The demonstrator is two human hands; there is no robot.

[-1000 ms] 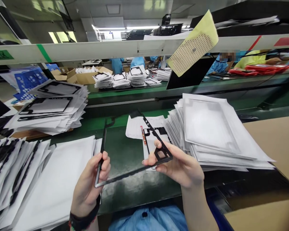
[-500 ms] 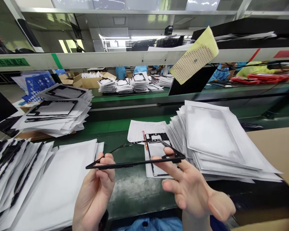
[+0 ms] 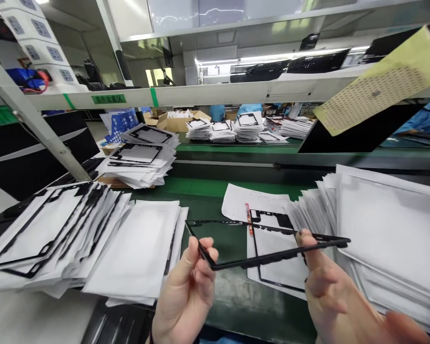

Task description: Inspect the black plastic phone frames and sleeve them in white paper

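Observation:
A thin black rectangular frame (image 3: 258,260) is held up, tilted, above the bench. My left hand (image 3: 191,286) pinches its near left corner between thumb and fingers. At the frame's right end, my right hand (image 3: 329,286) has its fingertips against the rail, apparently gripping it between fingers, with the thumb stretched away. Below lies another black frame (image 3: 257,253) on a white sheet, partly covered by the raised one. A red-and-white pen-like stick (image 3: 249,219) lies beside it, close to a printed paper (image 3: 252,197).
White sheets stand in a stack (image 3: 387,229) on the right. To the left are a white sheet pile (image 3: 139,239) and fanned sheets with black frames (image 3: 53,229). Another pile (image 3: 139,165) sits farther back. A yellow perforated card (image 3: 380,91) hangs at upper right.
My view has turned left, so the bench items appear farther right. The raised frame has tilted differently, with its left corner nearer me. Both hands stay at it.

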